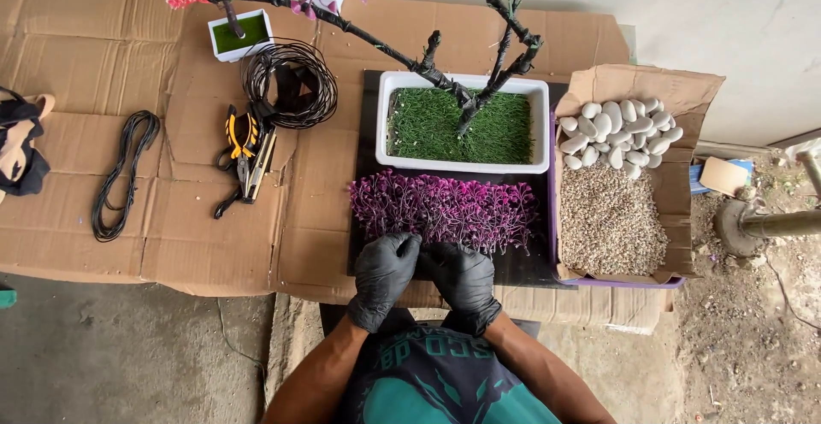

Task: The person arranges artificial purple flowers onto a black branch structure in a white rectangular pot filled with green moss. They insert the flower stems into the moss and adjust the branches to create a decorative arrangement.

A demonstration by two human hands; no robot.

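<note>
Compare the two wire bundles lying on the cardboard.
The round wire coil is wound into a tight, thick ring; the long wire hank is stretched into a narrow loose loop. The coil lies by the pliers near the small white pot; the hank lies further left. Both are dark and untouched.

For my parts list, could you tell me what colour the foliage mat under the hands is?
Purple-magenta foliage mat, seen in the head view.
</note>
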